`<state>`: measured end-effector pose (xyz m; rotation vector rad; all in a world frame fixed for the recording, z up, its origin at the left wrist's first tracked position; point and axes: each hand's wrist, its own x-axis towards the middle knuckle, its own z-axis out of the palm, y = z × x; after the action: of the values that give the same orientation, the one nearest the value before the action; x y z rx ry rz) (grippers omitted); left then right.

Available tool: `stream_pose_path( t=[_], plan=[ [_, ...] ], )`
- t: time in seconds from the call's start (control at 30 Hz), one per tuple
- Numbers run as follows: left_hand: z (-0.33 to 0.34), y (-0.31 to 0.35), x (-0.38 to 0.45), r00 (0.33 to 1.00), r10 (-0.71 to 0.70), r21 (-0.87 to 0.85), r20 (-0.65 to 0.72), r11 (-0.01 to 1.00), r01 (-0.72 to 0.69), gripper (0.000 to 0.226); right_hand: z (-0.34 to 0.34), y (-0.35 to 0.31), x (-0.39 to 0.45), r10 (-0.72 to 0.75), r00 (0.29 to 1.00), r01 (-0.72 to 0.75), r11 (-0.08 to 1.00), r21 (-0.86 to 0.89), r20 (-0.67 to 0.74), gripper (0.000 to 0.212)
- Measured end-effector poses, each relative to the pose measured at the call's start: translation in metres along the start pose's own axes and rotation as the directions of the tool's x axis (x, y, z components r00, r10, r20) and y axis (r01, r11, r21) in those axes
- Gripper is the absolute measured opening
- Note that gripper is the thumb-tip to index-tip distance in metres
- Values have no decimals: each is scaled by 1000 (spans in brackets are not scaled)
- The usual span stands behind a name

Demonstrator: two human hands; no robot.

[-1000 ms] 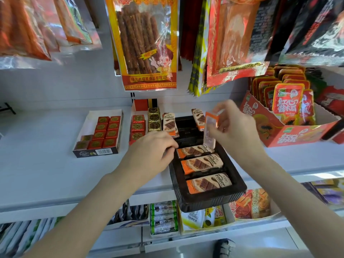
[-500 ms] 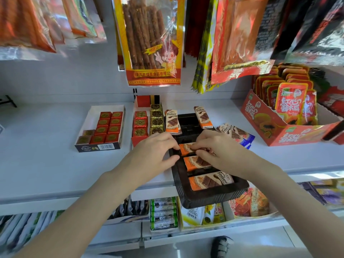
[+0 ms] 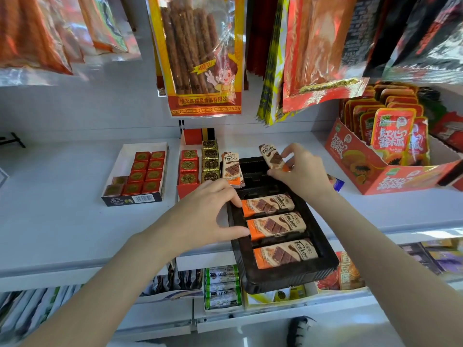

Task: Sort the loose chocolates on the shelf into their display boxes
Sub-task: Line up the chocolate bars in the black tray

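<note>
Head cam: loose choc bar (image 3: 272, 157) lies at far-right corner of black tray (image 3: 323, 259), long axis running near-to-far w/ a slight lean left, orange end nearest the person. Right hand (image 3: 302, 172) is on it, thumb and fingers pinching the near orange end; bar's far end looks to sit on the shelf (image 3: 62, 221) or tray rim, can't tell which. That's the relation that counts: bars already in the tray lie crosswise, left-to-right, so this one prob needs a quarter turn before it goes into the vacant far slots (image 3: 258, 175), which are just left and near of the hand.

Three bars (image 3: 275, 225) fill the near half of the tray, orange ends left. Left hand (image 3: 208, 214) rests at the tray's left edge, fingers relaxed and straight-ish, fingertips touching the orange ends of the two farther bars, gripping nothing. It's farther from the loose bar than the right.

Second loose bar (image 3: 231, 169) lies just left of the tray's far end, also lengthwise; left hand is nearer that one.
</note>
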<state>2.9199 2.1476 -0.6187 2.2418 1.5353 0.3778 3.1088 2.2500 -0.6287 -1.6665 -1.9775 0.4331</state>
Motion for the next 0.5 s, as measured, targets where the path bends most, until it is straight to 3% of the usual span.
stream_pose_path(
  t=[0.07, 0.13, 0.2, 0.3, 0.37, 0.43, 0.5],
  plan=[
    [0, -1, 0, 1000, -2, 4, 7, 1000, 2, 40, -8, 0, 0, -66, 989, 62, 998, -31, -133, 23],
    [1, -1, 1, 1000, 2, 15, 7, 1000, -2, 42, -25, 0, -3, -92, 979, 104, 993, 57, -182, 20],
    [1, -1, 1, 1000, 5, 15, 7, 1000, -5, 44, -45, -2, -13, -53, 991, 90, 944, 317, -124, 26],
    [1, 0, 0, 1000, 6, 13, 6, 1000, -6, 44, -72, -3, -33, -20, 999, -17, 722, 692, 45, 23],
    [3, 0, -1, 1000, 8, 16, -4, 1000, -8, 45, -83, 0, -44, -139, 976, -55, 584, 810, 166, 22],
    [5, 0, -2, 1000, 5, 17, -16, 1000, -5, 46, -86, 2, -53, -316, 903, -37, 617, 786, 291, 31],
    [6, 0, -2, 1000, 0, 15, -31, 1000, 1, 45, -82, -5, -61, -423, 797, 64, 769, 636, 432, 27]
  ],
)
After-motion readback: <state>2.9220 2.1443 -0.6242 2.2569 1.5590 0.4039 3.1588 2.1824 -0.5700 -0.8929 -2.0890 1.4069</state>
